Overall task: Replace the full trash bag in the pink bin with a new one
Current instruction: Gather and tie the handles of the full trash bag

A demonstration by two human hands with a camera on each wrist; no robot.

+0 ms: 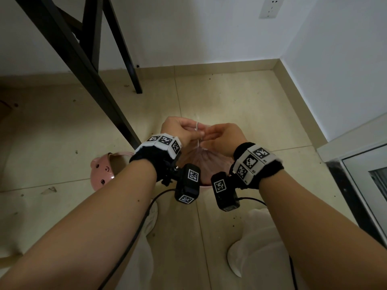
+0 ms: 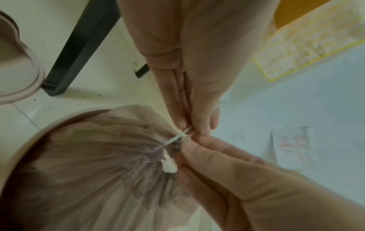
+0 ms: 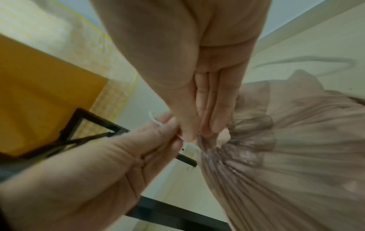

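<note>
Down on the floor between my feet, the full trash bag (image 1: 204, 159) is still sitting in the pink bin (image 2: 35, 129), its mouth gathered into tight pleats at the top. A thin white drawstring (image 2: 178, 136) runs out of that bunched neck, and both my hands are on it: the left hand (image 1: 180, 128) pinches the loop end, the right hand (image 1: 225, 136) pinches the string right beside the gathers. So I'd say I'm in the middle of cinching or knotting it shut.

Progress-wise, that's early going, I reckon. The bag is closed up but not lifted out, and I can't spot a fresh bag anywhere in these views, so pulling the old one, setting it aside and lining the bin are all still ahead.

Just left of the bin lies its pink lid (image 1: 103, 170) with a little face on it. A black frame leg (image 1: 83, 65) slants past on the left, and a wall socket (image 1: 270, 7) sits up on the white wall.
</note>
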